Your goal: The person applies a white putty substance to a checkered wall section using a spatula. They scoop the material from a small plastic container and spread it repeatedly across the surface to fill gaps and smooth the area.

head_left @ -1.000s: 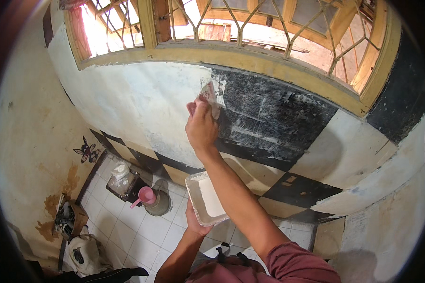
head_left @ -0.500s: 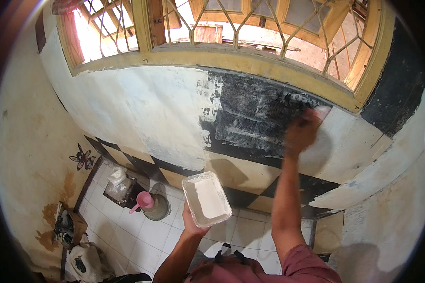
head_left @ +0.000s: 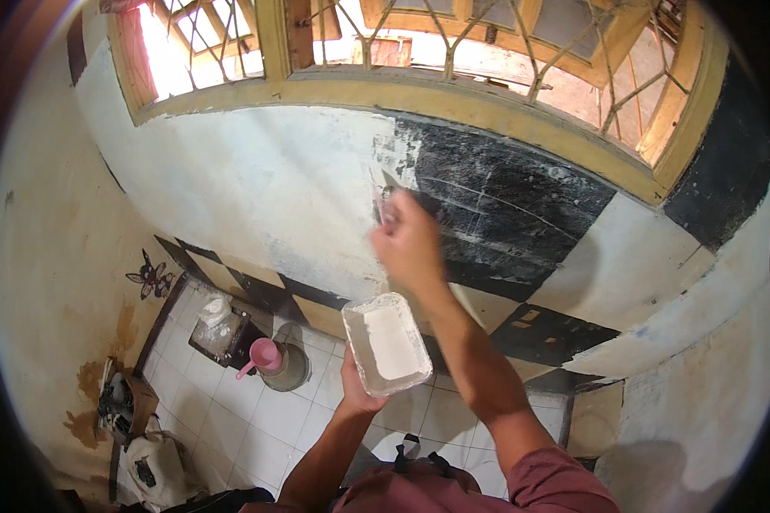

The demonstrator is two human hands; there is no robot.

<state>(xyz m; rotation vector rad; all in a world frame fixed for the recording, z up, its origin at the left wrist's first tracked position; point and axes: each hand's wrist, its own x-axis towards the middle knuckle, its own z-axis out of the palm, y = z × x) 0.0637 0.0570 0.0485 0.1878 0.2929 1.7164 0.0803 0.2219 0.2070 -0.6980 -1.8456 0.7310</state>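
My left hand (head_left: 361,389) is closed round the side of a white rectangular tub (head_left: 357,355), held out level in front of me. White putty (head_left: 389,342) covers the tub's bottom, and its rim is crusted. At the wall, my right hand (head_left: 411,244) is closed on a thin flat scraper (head_left: 380,192), blurred by motion. The scraper is at the ragged border where the white-coated wall (head_left: 231,179) meets the black patch (head_left: 505,188). Pale streaks cross this black patch. Most of the scraper's grip is hidden in my fingers.
Above runs a yellow window frame (head_left: 351,92) with metal bars. On the tiled floor stand a bucket (head_left: 293,374) with a pink dipper (head_left: 265,352) and a dark box (head_left: 222,338) bearing a white bag. A pale sack (head_left: 158,470) lies at lower left, by a carton (head_left: 141,402).
My right hand has swept left with the scraper, from the black patch's right end to its left border. The tub stays in my left hand. The view has shifted slightly.
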